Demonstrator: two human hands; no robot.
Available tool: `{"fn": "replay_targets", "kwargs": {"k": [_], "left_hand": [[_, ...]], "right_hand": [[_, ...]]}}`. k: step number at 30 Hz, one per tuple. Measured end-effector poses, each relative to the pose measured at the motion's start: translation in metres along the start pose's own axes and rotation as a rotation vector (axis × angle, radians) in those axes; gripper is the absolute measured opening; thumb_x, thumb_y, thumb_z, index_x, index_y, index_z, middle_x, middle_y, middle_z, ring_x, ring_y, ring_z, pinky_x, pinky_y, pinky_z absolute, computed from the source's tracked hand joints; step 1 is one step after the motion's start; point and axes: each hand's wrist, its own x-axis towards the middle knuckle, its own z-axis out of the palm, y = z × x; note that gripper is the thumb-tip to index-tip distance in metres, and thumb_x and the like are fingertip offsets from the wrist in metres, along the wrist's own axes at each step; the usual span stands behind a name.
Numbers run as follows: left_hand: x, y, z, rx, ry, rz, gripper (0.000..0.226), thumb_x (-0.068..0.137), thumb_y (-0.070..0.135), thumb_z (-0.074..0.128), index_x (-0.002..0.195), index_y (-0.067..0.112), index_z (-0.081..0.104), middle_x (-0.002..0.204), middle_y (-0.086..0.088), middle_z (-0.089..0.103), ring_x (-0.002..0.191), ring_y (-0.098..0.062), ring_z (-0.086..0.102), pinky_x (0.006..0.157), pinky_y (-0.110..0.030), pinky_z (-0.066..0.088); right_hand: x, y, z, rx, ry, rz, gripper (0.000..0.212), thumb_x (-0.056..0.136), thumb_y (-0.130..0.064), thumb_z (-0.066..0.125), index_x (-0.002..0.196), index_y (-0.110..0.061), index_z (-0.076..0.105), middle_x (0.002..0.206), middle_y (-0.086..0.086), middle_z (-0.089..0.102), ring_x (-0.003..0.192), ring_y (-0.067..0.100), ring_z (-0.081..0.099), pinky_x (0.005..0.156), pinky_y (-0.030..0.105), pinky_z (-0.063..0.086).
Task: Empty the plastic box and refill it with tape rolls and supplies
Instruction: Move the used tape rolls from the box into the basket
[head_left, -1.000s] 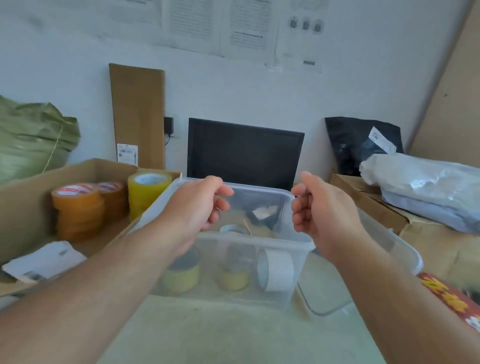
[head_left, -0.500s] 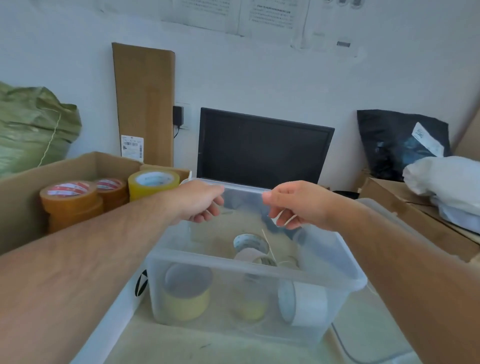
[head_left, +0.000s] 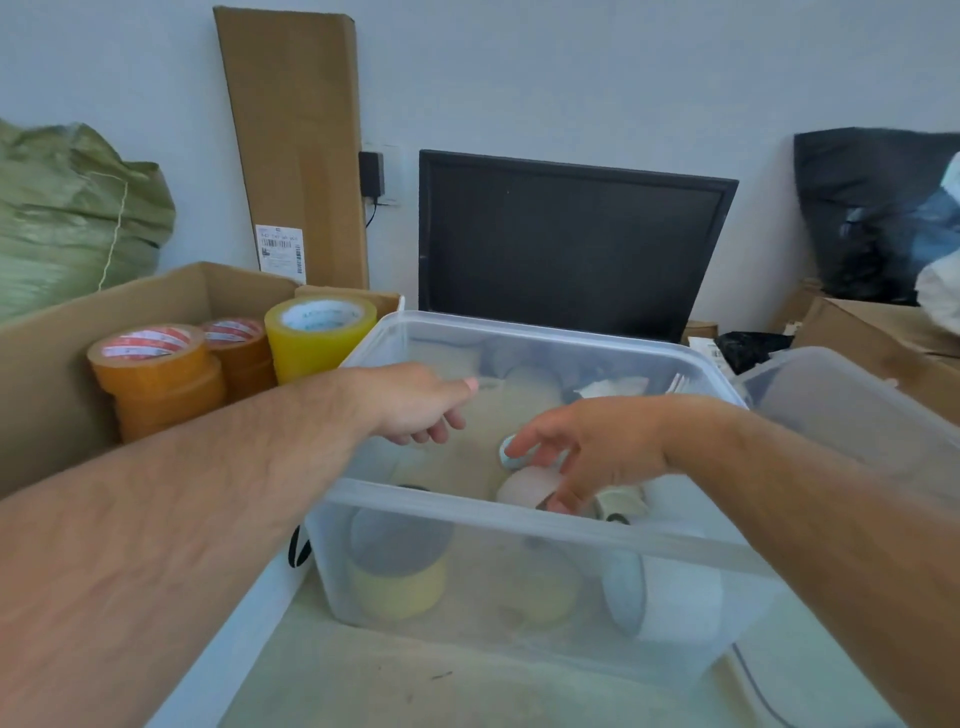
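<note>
A clear plastic box (head_left: 519, 525) stands in the middle of the head view. Through its front wall show a yellow tape roll (head_left: 397, 587), a second pale yellow roll (head_left: 540, 592) and a white roll (head_left: 670, 597). My left hand (head_left: 415, 405) hovers inside the box near its left wall, fingers loosely curled and holding nothing. My right hand (head_left: 587, 452) reaches down into the box's middle. Its fingertips touch a small pale blue roll (head_left: 506, 449) and a white roll (head_left: 522, 488). What lies under the right hand is hidden.
An open cardboard box (head_left: 47, 364) at the left holds orange-brown tape rolls (head_left: 150, 374) and a yellow roll (head_left: 317, 338). A black monitor (head_left: 566, 244) leans behind the plastic box. The clear lid (head_left: 852, 415) lies at the right, beside cardboard boxes (head_left: 878, 332).
Both hands have dropped from above the box's rim down into the box. The right hand now touches the rolls inside. The view has moved closer.
</note>
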Motion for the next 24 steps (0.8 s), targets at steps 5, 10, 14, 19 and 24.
{"fn": "replay_targets", "kwargs": {"k": [5,10,14,19,24], "left_hand": [[0.005,-0.005,0.003,0.103,-0.059,-0.057,0.050,0.102,0.053,0.028,0.112,0.022,0.066,0.111,0.000,0.067,0.106,-0.020,0.061,0.095,-0.032,0.047],[0.007,0.000,0.009,0.591,-0.136,-0.069,0.037,0.100,0.030,0.044,0.122,0.007,0.064,0.128,-0.010,0.062,0.115,-0.028,0.056,0.100,-0.035,0.043],[0.005,0.006,0.014,0.820,-0.227,-0.088,0.045,0.095,0.021,0.059,0.138,0.011,0.053,0.141,-0.006,0.052,0.118,-0.024,0.053,0.081,-0.021,0.040],[0.011,-0.001,0.019,0.942,-0.258,-0.004,0.041,0.090,0.033,0.066,0.129,0.019,0.061,0.123,-0.001,0.063,0.102,-0.019,0.061,0.074,-0.021,0.044],[0.013,-0.004,0.018,0.977,-0.252,0.054,0.019,0.090,0.028,0.066,0.105,0.016,0.069,0.082,0.004,0.065,0.060,-0.011,0.053,0.046,-0.014,0.038]], "right_hand": [[-0.011,0.015,-0.009,0.161,0.137,0.005,0.046,0.079,-0.041,0.082,0.120,-0.032,0.065,0.109,-0.008,0.069,0.095,0.013,0.069,0.087,0.030,0.056],[-0.013,0.030,-0.015,0.338,0.387,0.004,0.036,0.078,-0.046,0.081,0.107,-0.028,0.070,0.093,-0.002,0.075,0.082,0.012,0.070,0.070,0.026,0.056],[-0.012,0.028,-0.014,0.342,0.406,-0.021,0.040,0.078,-0.048,0.079,0.110,-0.027,0.069,0.095,-0.003,0.074,0.085,0.014,0.070,0.068,0.025,0.053],[-0.011,0.028,-0.013,0.319,0.393,-0.007,0.043,0.078,-0.050,0.079,0.112,-0.025,0.068,0.096,-0.002,0.073,0.089,0.018,0.070,0.077,0.031,0.058],[-0.012,0.029,-0.014,0.314,0.394,-0.001,0.042,0.078,-0.051,0.078,0.110,-0.025,0.069,0.094,-0.003,0.073,0.090,0.020,0.070,0.078,0.033,0.059]]}}
